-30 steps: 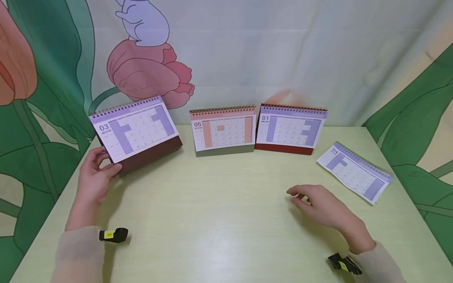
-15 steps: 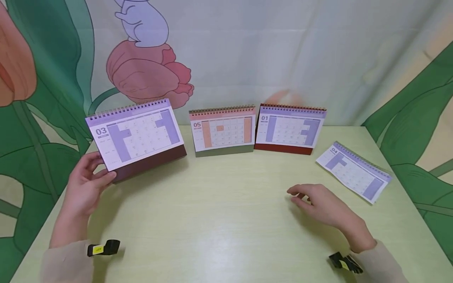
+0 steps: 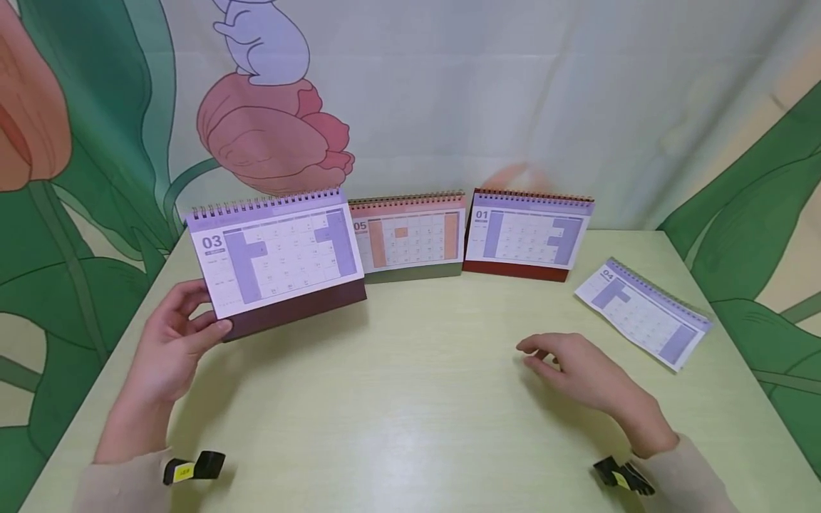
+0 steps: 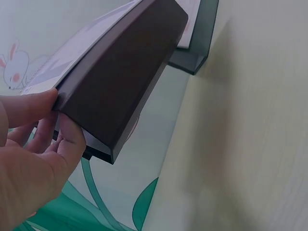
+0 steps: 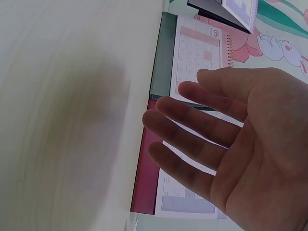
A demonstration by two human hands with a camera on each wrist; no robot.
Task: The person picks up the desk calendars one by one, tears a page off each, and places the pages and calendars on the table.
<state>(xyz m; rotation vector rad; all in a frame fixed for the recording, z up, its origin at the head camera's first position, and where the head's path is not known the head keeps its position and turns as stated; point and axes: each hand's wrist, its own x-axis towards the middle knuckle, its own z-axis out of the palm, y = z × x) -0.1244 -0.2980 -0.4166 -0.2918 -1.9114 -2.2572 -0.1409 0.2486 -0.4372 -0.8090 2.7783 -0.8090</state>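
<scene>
Your left hand [image 3: 168, 349] pinches the 03 calendar [image 3: 279, 260] by its left end, long axis running rightward, while your right hand [image 3: 580, 374] hovers loose-fingered, far right.

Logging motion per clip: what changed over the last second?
The left hand, gripping the 03 calendar, lifted it off the table and carried it rightward, now overlapping the 05 calendar. The right hand, 01 calendar and flat 04 calendar stayed put.
</scene>
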